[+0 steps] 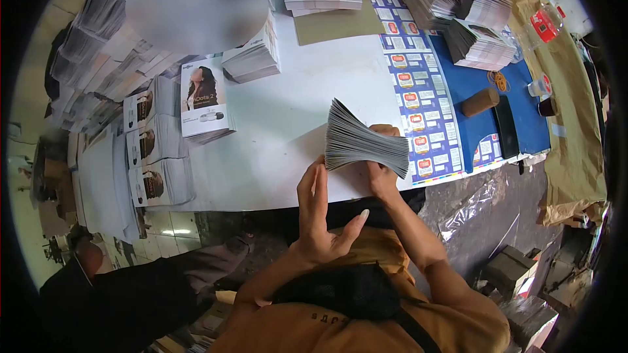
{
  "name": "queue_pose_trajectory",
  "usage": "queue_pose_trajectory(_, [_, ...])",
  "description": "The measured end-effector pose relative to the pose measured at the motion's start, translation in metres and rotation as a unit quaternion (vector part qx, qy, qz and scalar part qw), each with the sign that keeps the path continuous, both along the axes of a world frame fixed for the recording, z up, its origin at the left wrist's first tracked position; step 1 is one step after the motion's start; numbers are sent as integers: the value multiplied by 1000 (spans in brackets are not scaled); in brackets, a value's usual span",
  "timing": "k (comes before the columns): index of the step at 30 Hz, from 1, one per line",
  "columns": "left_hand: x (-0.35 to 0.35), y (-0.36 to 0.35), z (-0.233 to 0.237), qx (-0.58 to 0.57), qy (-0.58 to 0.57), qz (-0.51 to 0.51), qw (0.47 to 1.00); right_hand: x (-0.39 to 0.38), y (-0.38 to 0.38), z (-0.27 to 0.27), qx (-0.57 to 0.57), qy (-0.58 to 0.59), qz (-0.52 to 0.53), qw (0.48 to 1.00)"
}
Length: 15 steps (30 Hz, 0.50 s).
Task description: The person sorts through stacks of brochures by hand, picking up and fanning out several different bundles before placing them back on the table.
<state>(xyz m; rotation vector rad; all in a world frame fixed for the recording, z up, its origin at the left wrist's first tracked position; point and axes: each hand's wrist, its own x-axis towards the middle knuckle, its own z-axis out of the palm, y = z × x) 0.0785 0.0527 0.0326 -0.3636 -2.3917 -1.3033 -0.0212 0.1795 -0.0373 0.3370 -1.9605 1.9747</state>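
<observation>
1. Fanned stack of printed cards (363, 140): located at frame centre, held above the near edge of the white tabletop (294, 111). The sheets splay out toward the upper left, and their lower ends are bunched together.
2. Handling, as judged: thin card, light per sheet and moderately heavy as a bundle. It is flexible, with glossy faces likely to slide on one another. Take hold at the bunched lower end, thumb on one face and fingers on the other. A loose grip would probably let sheets spill.
3. Right hand (383, 173): closed around the stack's lower end, fingers wrapped behind it, forearm entering from the lower right.
4. Left hand (317, 212): open, fingers extended and slightly apart, thumb out to the right. Its fingertips (320, 168) meet the stack's lower-left edge. It holds nothing.
5. Surroundings:
   - A carton stack with a portrait print (204, 101) sits left of centre.
   - Further piles (484, 46) sit at the upper right.
   - A blue label sheet (418, 101) lies just right of the stack, with a brown cylinder (481, 101) on it.
   - A second person's dark sleeve (131, 294) lies at the lower left.
</observation>
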Motion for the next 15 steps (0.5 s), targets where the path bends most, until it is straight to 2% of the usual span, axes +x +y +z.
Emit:
queue_pose_trajectory(4, [5, 3, 6, -33, 3, 25, 999, 0, -1, 1, -7, -2, 0, 1000])
queue_pose_trajectory(8, [10, 8, 2, 1, 5, 25, 1000, -2, 1, 1, 13, 19, 1, 1000])
queue_pose_trajectory(15, [8, 9, -10, 72, 25, 10, 997, -1, -1, 4, -15, -10, 3, 1000])
